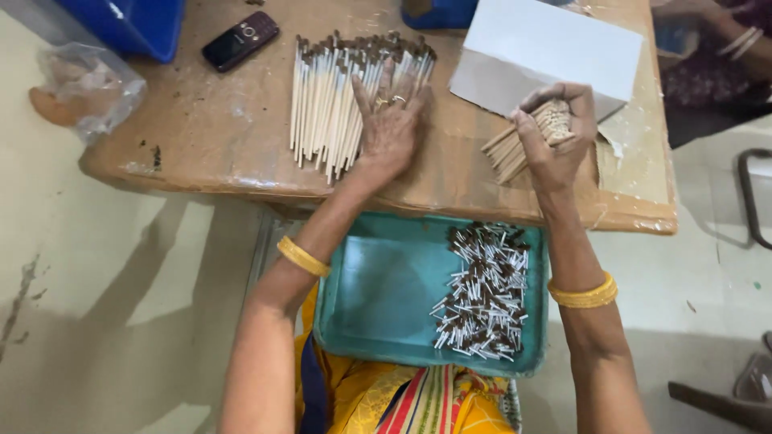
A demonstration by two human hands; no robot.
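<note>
My left hand (390,124) lies flat, fingers spread, on a heap of long pale sticks with dark brown tips (330,96) spread on the brown table (217,120). My right hand (555,133) is closed around a bundle of similar pale sticks (508,151), holding it just above the table's right part. On my lap below the table edge sits a teal tray (378,297) with several short cut stick pieces with brown tips (482,289) piled on its right side.
A dark mobile phone (240,39) lies at the table's far left. A blue bin (129,24), a clear plastic bag (88,84) and a white-grey card (547,52) are nearby. Another person's arm with bangles (736,40) shows at top right.
</note>
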